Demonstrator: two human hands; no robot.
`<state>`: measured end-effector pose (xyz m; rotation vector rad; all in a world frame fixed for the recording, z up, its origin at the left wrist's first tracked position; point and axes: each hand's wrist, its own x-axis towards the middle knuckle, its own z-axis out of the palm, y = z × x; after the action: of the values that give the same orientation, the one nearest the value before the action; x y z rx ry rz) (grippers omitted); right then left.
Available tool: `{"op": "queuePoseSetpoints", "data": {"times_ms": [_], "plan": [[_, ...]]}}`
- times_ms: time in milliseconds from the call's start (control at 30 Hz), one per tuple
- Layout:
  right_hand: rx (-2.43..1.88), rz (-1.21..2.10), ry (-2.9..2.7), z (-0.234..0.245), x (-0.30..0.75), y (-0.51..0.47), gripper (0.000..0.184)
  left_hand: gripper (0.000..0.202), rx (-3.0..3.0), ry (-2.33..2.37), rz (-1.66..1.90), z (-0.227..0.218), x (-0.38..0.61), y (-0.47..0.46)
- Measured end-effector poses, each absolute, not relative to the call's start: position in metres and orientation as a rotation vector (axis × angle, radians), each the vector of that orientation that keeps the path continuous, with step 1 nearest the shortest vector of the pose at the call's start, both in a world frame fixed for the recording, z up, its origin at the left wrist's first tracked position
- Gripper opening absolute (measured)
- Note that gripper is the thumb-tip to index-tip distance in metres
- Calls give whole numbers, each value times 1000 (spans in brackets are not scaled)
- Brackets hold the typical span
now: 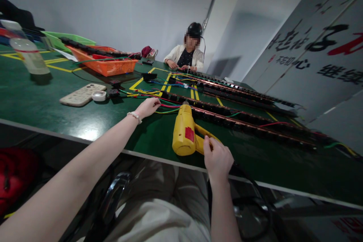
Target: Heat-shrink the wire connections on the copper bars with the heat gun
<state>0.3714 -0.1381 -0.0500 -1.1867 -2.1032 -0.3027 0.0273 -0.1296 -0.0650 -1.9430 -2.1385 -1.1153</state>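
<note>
My right hand (217,159) is wrapped round the handle of a yellow heat gun (184,130) that lies on the green table (42,102), its nozzle pointing away toward the long black strips (244,123). My left hand (148,107) reaches forward, fingers curled on a bundle of coloured wires (159,101) beside the near end of a strip. A beaded bracelet sits on that wrist.
A beige remote (82,94) and a small white round object (99,95) lie at the left. Farther back stand an orange basket (106,64), a green tray (68,38) and a plastic bottle (30,55). Another person (187,55) sits across the table. A white signboard (314,56) leans at right.
</note>
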Motion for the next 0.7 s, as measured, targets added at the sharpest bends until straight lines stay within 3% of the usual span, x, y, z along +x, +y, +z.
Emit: {"op": "queuePoseSetpoints", "data": {"times_ms": [700], "plan": [[-1045,-330,-2208,-50,336,-176,46,21,-1846,-2257,-1043,-58,36,-134]]}}
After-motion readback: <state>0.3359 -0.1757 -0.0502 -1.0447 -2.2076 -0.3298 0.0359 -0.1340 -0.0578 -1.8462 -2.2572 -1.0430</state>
